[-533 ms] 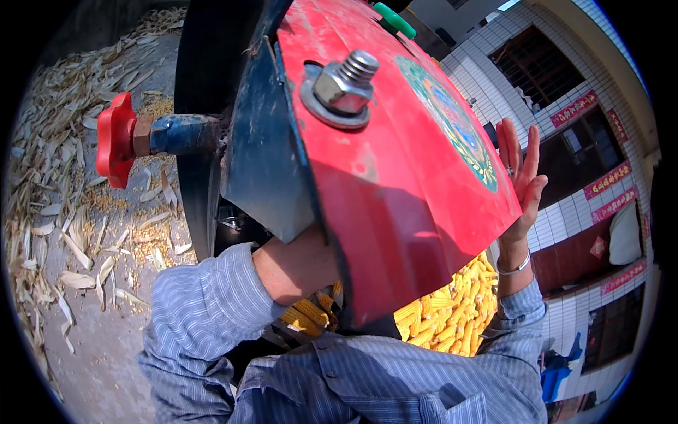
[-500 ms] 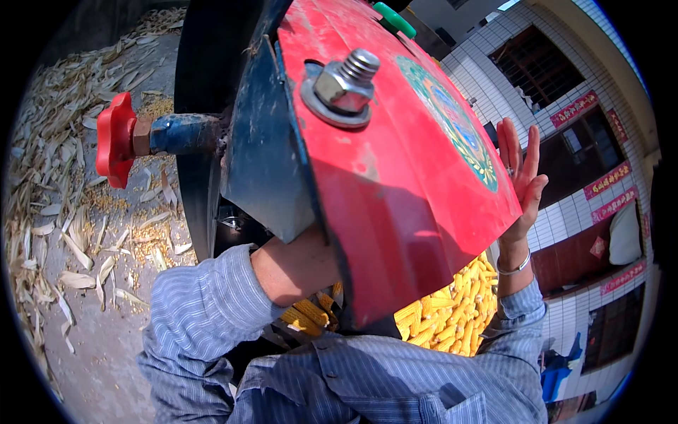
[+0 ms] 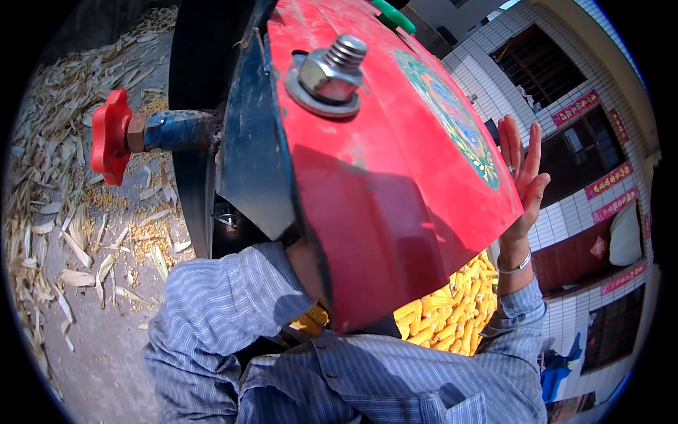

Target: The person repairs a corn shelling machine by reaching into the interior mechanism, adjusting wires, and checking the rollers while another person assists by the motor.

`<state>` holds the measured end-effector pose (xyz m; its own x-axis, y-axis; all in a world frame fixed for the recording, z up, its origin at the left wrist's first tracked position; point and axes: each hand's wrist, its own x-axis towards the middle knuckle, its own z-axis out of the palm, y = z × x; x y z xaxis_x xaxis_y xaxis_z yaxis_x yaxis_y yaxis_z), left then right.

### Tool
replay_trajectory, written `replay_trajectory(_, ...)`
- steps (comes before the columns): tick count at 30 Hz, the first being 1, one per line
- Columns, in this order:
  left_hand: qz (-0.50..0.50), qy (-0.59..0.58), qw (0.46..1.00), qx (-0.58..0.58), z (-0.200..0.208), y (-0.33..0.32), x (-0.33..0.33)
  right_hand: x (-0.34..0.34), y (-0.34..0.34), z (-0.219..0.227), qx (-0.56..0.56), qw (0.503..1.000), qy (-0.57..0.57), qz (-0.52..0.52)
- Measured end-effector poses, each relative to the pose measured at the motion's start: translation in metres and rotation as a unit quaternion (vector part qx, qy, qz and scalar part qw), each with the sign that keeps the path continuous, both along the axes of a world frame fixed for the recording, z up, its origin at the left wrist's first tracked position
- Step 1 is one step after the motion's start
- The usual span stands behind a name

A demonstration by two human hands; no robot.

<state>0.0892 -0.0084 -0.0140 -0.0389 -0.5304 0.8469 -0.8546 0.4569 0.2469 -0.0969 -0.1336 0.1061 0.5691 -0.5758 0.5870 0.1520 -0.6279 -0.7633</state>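
A red sheet-metal hood (image 3: pixel 367 233) of a machine fills the middle, with a large steel bolt and nut (image 3: pixel 329 76) on it. My left hand is hidden beneath the hood; only a strip of the wrist (image 3: pixel 304 265) shows past the striped cuff. What its fingers do cannot be seen. At the hood's right edge is my right hand (image 3: pixel 521 187), upright with fingers stretched and nothing visible in it. Whether its palm touches the hood is unclear. Yellow corn cobs (image 3: pixel 455 307) lie heaped below the hood, and a few more (image 3: pixel 311 320) show under my left wrist.
A red star-shaped knob (image 3: pixel 111 138) juts from the machine's left side on a blue stub. A dark wheel-like part (image 3: pixel 185 191) stands beside it. Dry husks (image 3: pixel 49 162) and loose kernels (image 3: pixel 145 240) cover ground at left. A tiled building (image 3: pixel 565 233) rises at right.
My left forearm has slid right and further under the hood, so less wrist shows. The hood and knob sit slightly further left in the picture. My right hand has barely moved.
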Motion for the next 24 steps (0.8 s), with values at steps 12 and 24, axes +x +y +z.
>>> replay_trajectory(12,-0.021,0.01,1.0,0.008,0.001,-0.0058,0.0071,0.0031,0.0016,-0.0005,-0.008,1.0,-0.011,-0.016)
replay_trajectory(24,-0.019,-0.001,1.0,0.011,-0.0028,-0.0026,0.0045,0.0031,0.0001,-0.0006,-0.011,0.999,-0.015,-0.037)
